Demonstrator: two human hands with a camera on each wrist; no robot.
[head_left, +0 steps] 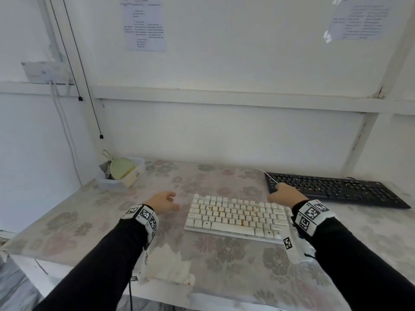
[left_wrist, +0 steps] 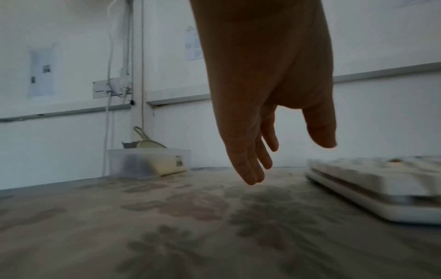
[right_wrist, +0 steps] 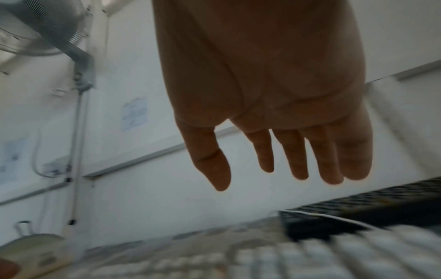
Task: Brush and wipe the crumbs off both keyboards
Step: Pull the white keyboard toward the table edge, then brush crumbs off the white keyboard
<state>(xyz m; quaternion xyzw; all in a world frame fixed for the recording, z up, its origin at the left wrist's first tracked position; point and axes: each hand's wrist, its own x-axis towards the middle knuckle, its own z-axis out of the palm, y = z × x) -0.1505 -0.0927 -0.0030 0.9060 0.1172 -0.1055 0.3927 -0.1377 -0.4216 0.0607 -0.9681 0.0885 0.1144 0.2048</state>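
Note:
A white keyboard (head_left: 238, 216) with orange-brown crumbs on its keys lies in the middle of the table. Behind it to the right lies a black keyboard (head_left: 332, 189), also speckled with crumbs, with a white cable across its left end. My left hand (head_left: 165, 202) hovers open just left of the white keyboard (left_wrist: 372, 183), fingers (left_wrist: 250, 169) straight and holding nothing. My right hand (head_left: 285, 193) hangs open above the white keyboard's far right corner, near the black keyboard (right_wrist: 358, 209); its fingers (right_wrist: 298, 160) are relaxed and empty.
A clear plastic tub (head_left: 121, 178) at the table's back left holds a pale green brush (head_left: 122, 168) and a grey cloth. A white crumpled cloth (head_left: 168, 268) lies near the front edge under my left forearm. The floral tablecloth (head_left: 224, 265) covers the table; a wall stands behind.

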